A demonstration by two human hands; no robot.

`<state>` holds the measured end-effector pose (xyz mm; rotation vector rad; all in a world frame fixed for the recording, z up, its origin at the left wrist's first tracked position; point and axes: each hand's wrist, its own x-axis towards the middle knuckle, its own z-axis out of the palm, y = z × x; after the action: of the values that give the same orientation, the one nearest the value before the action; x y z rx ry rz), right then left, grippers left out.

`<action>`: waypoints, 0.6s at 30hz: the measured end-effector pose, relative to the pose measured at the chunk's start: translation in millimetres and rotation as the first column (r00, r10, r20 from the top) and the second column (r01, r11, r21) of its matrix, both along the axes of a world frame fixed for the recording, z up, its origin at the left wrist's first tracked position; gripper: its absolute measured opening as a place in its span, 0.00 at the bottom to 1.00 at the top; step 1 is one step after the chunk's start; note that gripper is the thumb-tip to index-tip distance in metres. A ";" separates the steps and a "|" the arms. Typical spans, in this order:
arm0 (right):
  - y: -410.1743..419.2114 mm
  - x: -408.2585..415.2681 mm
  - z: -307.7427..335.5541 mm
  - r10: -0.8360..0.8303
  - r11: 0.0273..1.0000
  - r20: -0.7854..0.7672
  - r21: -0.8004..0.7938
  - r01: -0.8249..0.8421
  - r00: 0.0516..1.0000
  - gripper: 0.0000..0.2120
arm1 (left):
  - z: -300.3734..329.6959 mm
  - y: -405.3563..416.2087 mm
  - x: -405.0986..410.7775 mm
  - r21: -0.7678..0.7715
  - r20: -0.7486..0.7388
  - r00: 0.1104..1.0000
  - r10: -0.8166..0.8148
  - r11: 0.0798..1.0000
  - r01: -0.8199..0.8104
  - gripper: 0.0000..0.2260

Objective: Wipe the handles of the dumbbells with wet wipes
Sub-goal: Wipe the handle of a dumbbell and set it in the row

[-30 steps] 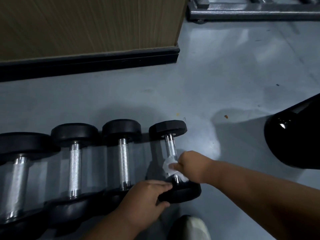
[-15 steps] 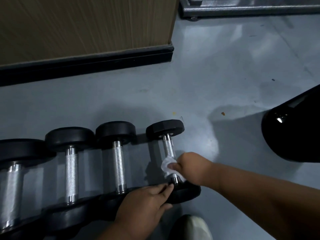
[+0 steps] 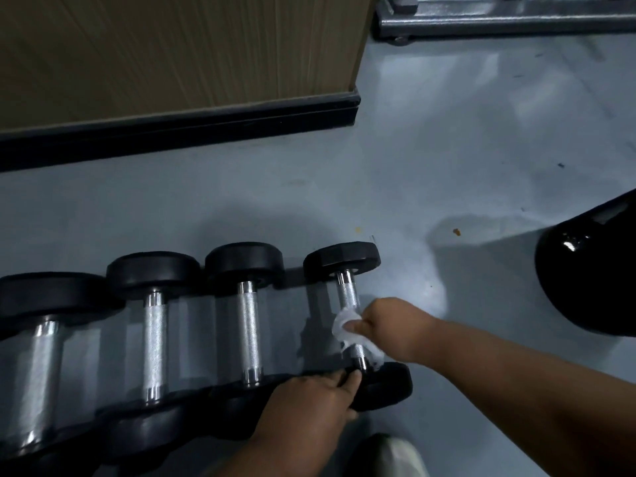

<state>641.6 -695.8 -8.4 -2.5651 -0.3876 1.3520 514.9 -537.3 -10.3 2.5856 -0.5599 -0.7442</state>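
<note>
Several black dumbbells with knurled chrome handles lie side by side on the grey floor. The smallest dumbbell (image 3: 347,294) is the rightmost. My right hand (image 3: 389,325) grips a white wet wipe (image 3: 344,327) wrapped around the lower half of its handle. My left hand (image 3: 309,404) rests on that dumbbell's near black head (image 3: 389,387), fingers laid over its edge. The neighbouring dumbbell's handle (image 3: 249,332) is bare, as is the one beyond it (image 3: 155,342).
A wooden cabinet with a black plinth (image 3: 179,125) stands behind the row. A grey metal frame base (image 3: 499,18) lies at the top right. A large glossy black object (image 3: 592,277) sits at the right. A light shoe tip (image 3: 395,456) shows at the bottom.
My right hand with the wipe has slid slightly up the small dumbbell's handle, uncovering its lower end. My left hand stays on the near head. The camera shifted a little.
</note>
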 end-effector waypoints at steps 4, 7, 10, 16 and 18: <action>5.1 21.7 -9.3 -0.045 0.999 0.208 0.019 0.042 0.977 0.23 | 3.3 -19.6 2.1 0.027 -0.073 0.995 -0.065 0.997 0.068 0.25; -4.4 29.4 -15.6 -0.046 0.999 0.249 -0.001 0.048 0.967 0.21 | 16.7 -44.5 14.1 0.094 -0.028 1.000 0.004 0.996 -0.001 0.22; -22.1 10.2 -12.1 -0.094 0.995 0.140 0.044 0.089 0.986 0.18 | 32.2 -60.6 24.6 0.174 -0.075 0.996 0.038 0.984 -0.025 0.19; -22.9 -9.1 -5.9 -0.001 0.998 0.071 -0.061 0.006 0.997 0.21 | 26.8 -58.5 19.5 0.186 -0.048 0.998 0.027 0.982 -0.017 0.20; -10.8 13.2 -9.4 -0.018 0.997 0.158 -0.071 0.030 0.987 0.19 | 30.2 -62.3 22.0 0.185 -0.079 0.997 0.019 0.983 -0.004 0.20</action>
<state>654.8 -706.6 -17.8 -2.7372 -0.3379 1.1804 536.9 -599.6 19.9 2.7101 -0.4708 -0.9327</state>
